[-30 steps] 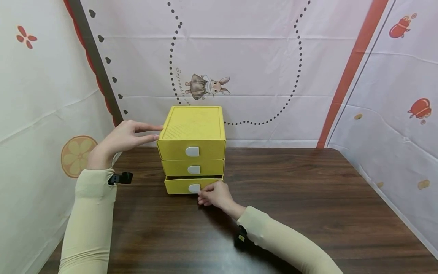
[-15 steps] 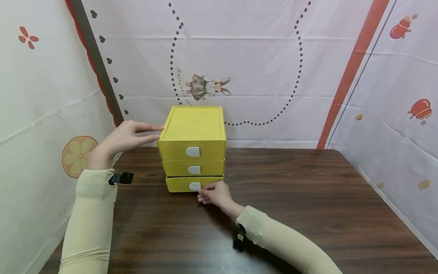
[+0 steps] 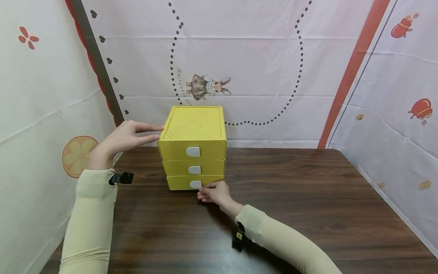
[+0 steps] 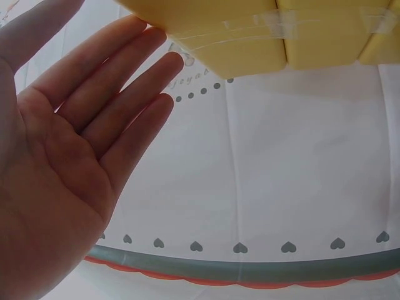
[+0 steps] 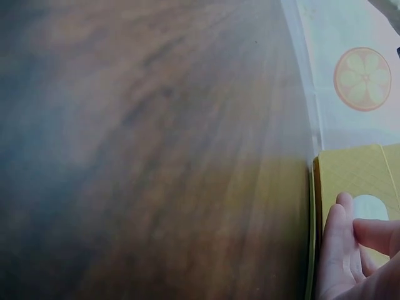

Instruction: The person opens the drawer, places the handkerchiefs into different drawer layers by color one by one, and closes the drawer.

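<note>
A yellow three-drawer cabinet (image 3: 195, 123) stands on the table, each drawer front bearing a white tab handle. The bottom drawer (image 3: 178, 183) sits flush under the other two. At its handle (image 3: 195, 184) is my right hand (image 3: 216, 193), whose thumb and fingertips pinch the tab's edge; the right wrist view shows the thumb against the white tab (image 5: 370, 207). My left hand (image 3: 124, 137) rests its fingertips on the cabinet's upper left edge. In the left wrist view its fingers (image 4: 134, 87) are straight, touching the yellow side wall (image 4: 212, 37).
The dark wood table (image 3: 291, 198) extends to the right and in front of the cabinet. Behind it hangs a pale printed cloth (image 3: 260, 76), with more cloth along both sides. Clear tape (image 4: 237, 28) runs across the cabinet's side.
The bottom drawer has slid inward from slightly open to flush, with my right hand moving along at its handle. My left hand has stayed in place on the cabinet.
</note>
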A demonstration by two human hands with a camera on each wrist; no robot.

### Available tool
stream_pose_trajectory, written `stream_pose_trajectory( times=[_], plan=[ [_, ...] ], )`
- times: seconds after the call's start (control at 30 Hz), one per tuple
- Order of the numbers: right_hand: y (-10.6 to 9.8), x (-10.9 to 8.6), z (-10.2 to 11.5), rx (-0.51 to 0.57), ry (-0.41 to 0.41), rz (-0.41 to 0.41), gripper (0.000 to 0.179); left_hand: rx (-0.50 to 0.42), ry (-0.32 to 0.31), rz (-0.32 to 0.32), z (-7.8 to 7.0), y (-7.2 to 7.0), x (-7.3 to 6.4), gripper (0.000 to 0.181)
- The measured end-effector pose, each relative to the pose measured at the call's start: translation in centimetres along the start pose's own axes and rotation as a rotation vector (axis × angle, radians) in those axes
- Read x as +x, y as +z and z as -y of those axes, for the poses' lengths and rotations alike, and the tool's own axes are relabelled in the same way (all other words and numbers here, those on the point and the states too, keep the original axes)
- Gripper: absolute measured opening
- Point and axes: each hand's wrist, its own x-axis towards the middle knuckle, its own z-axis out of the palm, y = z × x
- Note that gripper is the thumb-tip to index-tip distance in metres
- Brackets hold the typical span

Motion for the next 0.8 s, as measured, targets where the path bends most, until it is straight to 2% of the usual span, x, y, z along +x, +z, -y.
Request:
stream_pose_trajectory(
  times=[0.3,0.57,0.8],
  plan=[
    [-0.04,0.01,0.24,0.002,-0.005,0.019,0.020,0.010,0.008,-0.012,-0.04,-0.16,-0.21,0.044],
    [-0.27,-0.03,0.16,0.020,0.041,0.022,0.022,0.028,0.004,-0.019,0.02,0.09,-0.33,0.041],
    [-0.43,0.01,0.29,0.007,0.031,0.036,0.023,0.026,0.009,-0.033,0.12,0.15,-0.35,0.040]
  ],
)
